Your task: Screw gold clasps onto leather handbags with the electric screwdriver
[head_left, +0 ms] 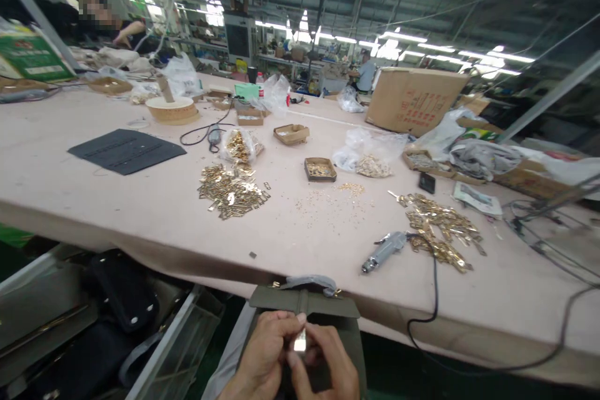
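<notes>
A dark olive handbag (328, 306) rests at the table's front edge, low in front of me, its handle (312, 281) wrapped in greyish material. Down the middle of its flap runs a narrow strap (303, 301). My left hand (262, 350) is closed, with thumb and fingertips pinching the strap's lower end. A small shiny gold metal plate (300, 342) sits at that end, between both hands. My right hand (330, 359) is closed around the plate from the right. The fingers partly hide the plate and the bag's front.
A grey electric screwdriver (384, 252) with a black cable lies right of the bag. Gold metal parts form a left pile (232, 194) and a right pile (440, 225). A small cardboard tray (320, 170) stands between them. A crate (173, 350) of black bags is lower left.
</notes>
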`<action>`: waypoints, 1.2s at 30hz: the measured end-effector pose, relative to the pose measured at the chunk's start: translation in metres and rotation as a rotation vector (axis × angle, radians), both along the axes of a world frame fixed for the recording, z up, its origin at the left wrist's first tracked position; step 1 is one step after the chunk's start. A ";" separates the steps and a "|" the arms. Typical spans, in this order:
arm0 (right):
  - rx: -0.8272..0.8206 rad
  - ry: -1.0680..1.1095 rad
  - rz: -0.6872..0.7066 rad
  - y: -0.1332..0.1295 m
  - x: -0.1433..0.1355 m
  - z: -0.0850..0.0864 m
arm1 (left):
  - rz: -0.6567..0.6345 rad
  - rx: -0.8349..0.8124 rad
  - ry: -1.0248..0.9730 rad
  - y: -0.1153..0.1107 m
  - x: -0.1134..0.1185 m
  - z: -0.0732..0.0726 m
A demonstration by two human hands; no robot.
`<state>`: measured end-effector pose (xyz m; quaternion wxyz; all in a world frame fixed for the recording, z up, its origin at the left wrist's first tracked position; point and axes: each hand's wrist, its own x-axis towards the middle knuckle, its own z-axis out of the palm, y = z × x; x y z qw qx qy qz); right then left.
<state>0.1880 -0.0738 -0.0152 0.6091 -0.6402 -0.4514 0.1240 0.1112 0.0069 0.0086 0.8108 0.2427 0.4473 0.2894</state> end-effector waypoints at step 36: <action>-0.222 -0.158 0.252 0.070 0.064 0.058 | 0.008 0.589 0.029 0.020 0.021 0.003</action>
